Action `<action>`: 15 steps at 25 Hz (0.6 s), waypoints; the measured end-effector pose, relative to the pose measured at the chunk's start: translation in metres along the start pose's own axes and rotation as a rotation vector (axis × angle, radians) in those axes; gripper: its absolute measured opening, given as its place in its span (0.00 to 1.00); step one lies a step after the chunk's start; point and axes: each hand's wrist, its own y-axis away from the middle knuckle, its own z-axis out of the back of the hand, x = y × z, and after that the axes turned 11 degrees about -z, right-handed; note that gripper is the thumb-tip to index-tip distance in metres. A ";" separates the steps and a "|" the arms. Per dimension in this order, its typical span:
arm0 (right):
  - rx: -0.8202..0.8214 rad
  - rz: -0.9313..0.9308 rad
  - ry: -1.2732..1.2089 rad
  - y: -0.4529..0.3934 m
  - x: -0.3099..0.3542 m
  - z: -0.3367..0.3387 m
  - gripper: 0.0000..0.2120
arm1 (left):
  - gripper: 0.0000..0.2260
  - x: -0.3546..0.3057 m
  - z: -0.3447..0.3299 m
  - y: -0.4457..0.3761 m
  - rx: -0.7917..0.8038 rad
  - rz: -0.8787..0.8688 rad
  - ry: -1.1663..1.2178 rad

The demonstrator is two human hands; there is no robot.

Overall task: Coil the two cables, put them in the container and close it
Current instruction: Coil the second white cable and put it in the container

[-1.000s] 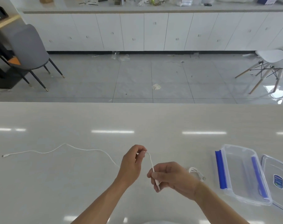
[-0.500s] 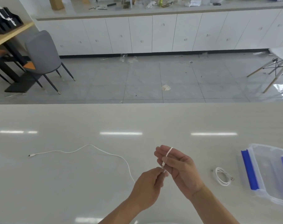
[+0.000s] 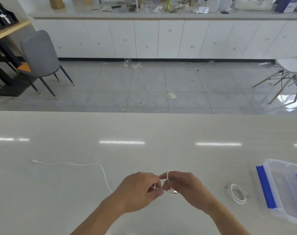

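Note:
A long white cable (image 3: 68, 164) trails across the table to the left, its far plug near the left side. Its near end is looped around the fingers of my right hand (image 3: 185, 187), which holds the plug end. My left hand (image 3: 141, 189) pinches the same cable just beside it. A second white cable (image 3: 237, 194), coiled, lies on the table to the right of my hands. The clear plastic container (image 3: 283, 189) with blue clips stands open at the right edge, partly cut off by the frame.
The table (image 3: 144, 133) is a wide pale surface whose far edge runs across the middle of the view. Beyond it are a tiled floor, a grey chair (image 3: 39, 55), a white chair (image 3: 290, 68) and white cabinets.
My left hand has come up level with the right and pulled cable in. A loop now wraps my right fingers. The trailing cable on the left has shortened.

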 end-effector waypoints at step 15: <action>0.375 0.022 -0.492 0.011 0.023 -0.004 0.09 | 0.09 0.033 0.002 -0.018 -0.304 0.045 0.645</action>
